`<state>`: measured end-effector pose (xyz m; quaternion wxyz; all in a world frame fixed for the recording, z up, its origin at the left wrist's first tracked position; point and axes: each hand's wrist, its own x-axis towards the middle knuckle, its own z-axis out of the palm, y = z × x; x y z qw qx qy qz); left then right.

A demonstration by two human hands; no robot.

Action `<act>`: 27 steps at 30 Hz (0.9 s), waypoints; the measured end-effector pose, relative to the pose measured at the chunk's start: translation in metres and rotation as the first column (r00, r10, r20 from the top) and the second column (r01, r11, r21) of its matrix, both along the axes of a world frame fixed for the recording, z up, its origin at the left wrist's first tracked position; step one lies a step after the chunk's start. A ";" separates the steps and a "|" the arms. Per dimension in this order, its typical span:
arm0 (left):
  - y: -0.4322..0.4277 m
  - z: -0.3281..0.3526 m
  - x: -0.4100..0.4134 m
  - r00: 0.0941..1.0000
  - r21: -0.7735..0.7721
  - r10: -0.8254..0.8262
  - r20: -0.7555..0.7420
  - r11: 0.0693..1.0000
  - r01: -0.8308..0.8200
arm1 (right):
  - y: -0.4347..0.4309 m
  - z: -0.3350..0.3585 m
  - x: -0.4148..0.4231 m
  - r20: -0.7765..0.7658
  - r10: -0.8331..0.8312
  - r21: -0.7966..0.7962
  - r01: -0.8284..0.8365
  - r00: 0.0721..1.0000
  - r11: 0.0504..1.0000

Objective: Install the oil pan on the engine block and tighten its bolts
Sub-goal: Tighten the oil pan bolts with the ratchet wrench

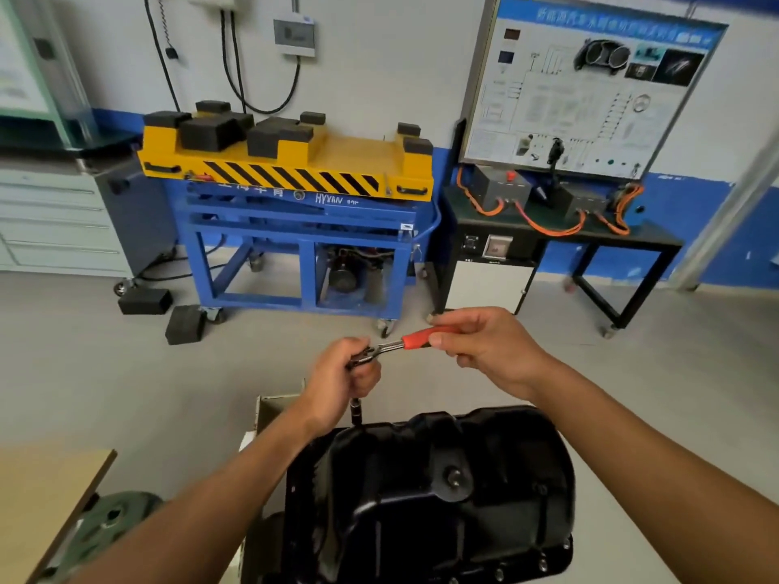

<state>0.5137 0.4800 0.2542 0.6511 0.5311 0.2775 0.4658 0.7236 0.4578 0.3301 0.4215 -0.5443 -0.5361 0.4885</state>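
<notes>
Hands gripping ratchet (396,345), left (352,375) head, right (484,345) handle

Oil pan (442,491): black metal, glossy, smooth, at 6 o'clock.
Ratchet wrench (404,341): polished bright metal shank; red handle, plastic-looking, slightly glossy.
Extension bar (357,410): dark metal, dull sheen.
Lift cart (303,229): painted metal, blue and yellow, at 12 o'clock.
Blocks (210,130): black, matt, rubbery-looking.
Floor (105,373): grey, matt, smooth.
Board (46,491): tan, wood-like, matt, at 8 o'clock.
</notes>
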 end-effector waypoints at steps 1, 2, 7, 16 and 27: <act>0.003 -0.004 -0.001 1.000 -0.012 -0.012 -0.005 1.000 0.012 | 0.008 -0.004 -0.002 -0.046 -0.004 -0.045 0.002 0.999 0.999; 0.005 -0.009 -0.003 1.000 -0.023 -0.024 -0.009 0.999 0.024 | 0.016 -0.007 -0.004 -0.079 -0.008 -0.087 0.001 0.997 0.996; 0.014 -0.026 -0.004 0.997 -0.054 -0.066 -0.033 0.996 0.064 | 0.054 -0.015 -0.013 -0.130 0.039 -0.204 -0.065 0.991 0.977; 0.018 -0.044 0.010 0.999 -0.056 -0.037 0.023 0.998 0.038 | 0.101 -0.018 -0.026 -0.127 0.300 -0.155 -0.318 0.945 0.935; 0.027 -0.035 0.038 0.983 0.040 -0.159 -0.091 0.986 0.163 | 0.111 -0.026 0.011 -0.175 0.298 -0.053 -0.311 0.938 0.949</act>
